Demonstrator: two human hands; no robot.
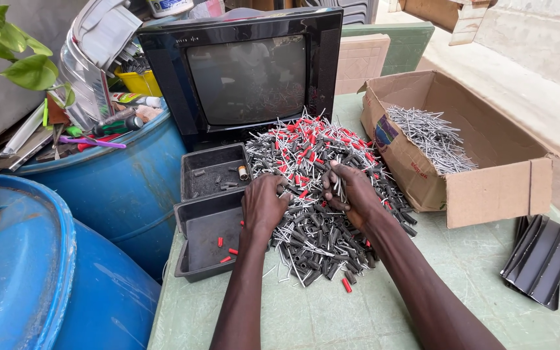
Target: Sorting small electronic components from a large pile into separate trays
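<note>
Digging into the pile of grey and red pegs on the green surface: left hand curled, right hand pinching several nails; black trays left, cardboard box right, television behind.

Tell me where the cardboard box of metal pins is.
In the head view, the cardboard box sits right of the pile of small parts, beyond the right hand.

Two bare forearms come up from the bottom edge of the frame toward its centre. No sleeve covers either arm up to where the frame cuts them off. The left hand and the right hand wear no gloves, and no ring, watch or band shows on either.
</note>
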